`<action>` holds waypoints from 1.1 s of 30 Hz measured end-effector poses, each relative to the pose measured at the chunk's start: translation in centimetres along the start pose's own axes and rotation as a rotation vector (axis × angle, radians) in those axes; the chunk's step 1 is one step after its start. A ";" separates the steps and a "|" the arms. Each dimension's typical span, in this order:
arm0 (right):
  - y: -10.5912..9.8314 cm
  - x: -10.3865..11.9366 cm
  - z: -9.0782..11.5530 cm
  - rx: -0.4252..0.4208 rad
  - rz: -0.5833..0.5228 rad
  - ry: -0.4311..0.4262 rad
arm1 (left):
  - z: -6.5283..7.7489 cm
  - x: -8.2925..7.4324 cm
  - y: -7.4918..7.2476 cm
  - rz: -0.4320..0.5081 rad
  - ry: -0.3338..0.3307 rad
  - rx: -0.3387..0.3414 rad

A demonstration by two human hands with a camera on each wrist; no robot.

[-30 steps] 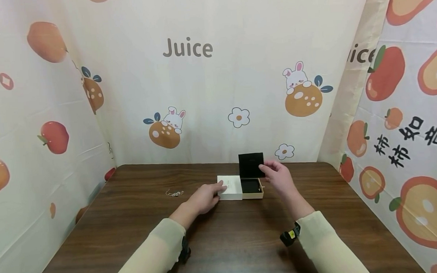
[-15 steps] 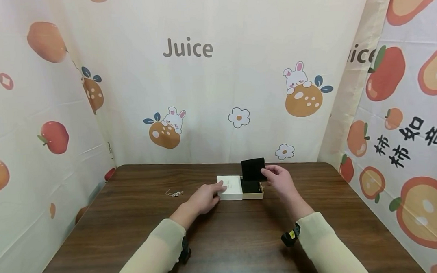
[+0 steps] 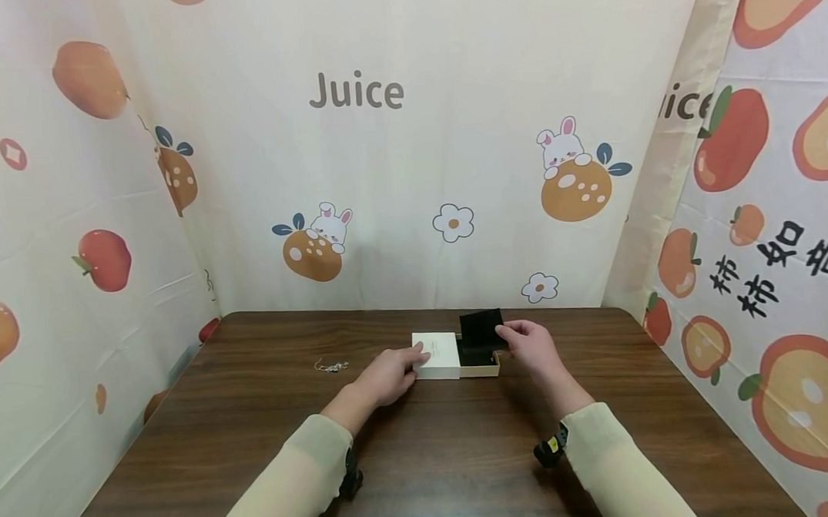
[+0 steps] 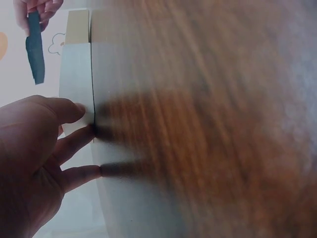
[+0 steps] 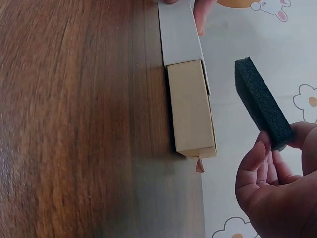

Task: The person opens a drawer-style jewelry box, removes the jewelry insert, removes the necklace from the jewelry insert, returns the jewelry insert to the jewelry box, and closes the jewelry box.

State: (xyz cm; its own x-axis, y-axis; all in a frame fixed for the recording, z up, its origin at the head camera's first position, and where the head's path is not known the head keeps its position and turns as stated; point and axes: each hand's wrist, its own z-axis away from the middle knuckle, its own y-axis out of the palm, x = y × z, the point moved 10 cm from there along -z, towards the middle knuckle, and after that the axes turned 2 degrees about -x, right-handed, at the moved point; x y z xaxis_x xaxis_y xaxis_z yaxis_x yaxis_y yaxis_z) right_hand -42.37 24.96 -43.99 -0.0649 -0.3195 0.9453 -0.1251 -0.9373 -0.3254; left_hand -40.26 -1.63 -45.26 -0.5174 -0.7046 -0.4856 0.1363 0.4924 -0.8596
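A white sliding gift box point(image 3: 435, 348) lies on the table, its cream drawer point(image 5: 190, 109) pulled out to the right with a small ribbon tab at the end. My left hand point(image 3: 390, 374) holds the white sleeve at its left end, fingers over the top and side. Above the drawer, my right hand point(image 3: 531, 347) pinches a black foam pad point(image 5: 262, 101) by its right edge between thumb and fingers. The pad is tilted and overlaps the drawer in the head view. Inside the drawer there is a dark interior, partly hidden by the pad.
A thin silver chain point(image 3: 331, 366), like a bracelet or necklace, lies on the brown wooden table point(image 3: 268, 419) left of the left hand. A printed fabric curtain point(image 3: 410, 158) hangs behind the table and along both sides.
My right hand has lowered the black foam pad toward the drawer and tilted it. My left hand stays on the white sleeve, and the chain has not moved.
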 end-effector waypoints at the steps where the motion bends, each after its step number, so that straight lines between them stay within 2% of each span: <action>1: 0.0 -0.1 0.0 0.001 0.003 0.003 | 0.0 0.0 0.0 -0.001 0.001 -0.001; 15: 0.1 -0.7 0.3 0.021 0.108 0.041 | 0.0 0.0 0.0 -0.001 0.008 -0.002; 26: 0.2 -1.4 0.1 -0.010 0.230 0.066 | 0.0 0.0 -0.1 0.004 -0.005 -0.004; 33: 0.9 -1.1 0.1 -0.040 0.337 0.005 | 0.1 0.0 0.0 0.002 -0.018 0.001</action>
State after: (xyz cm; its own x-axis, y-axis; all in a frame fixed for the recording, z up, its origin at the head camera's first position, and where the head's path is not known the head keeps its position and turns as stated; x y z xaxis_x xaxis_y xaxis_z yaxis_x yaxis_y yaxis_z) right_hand -42.36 24.41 -45.33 -0.1137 -0.6094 0.7846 -0.1351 -0.7729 -0.6199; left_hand -40.21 -1.70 -45.25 -0.5019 -0.7128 -0.4899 0.1380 0.4932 -0.8589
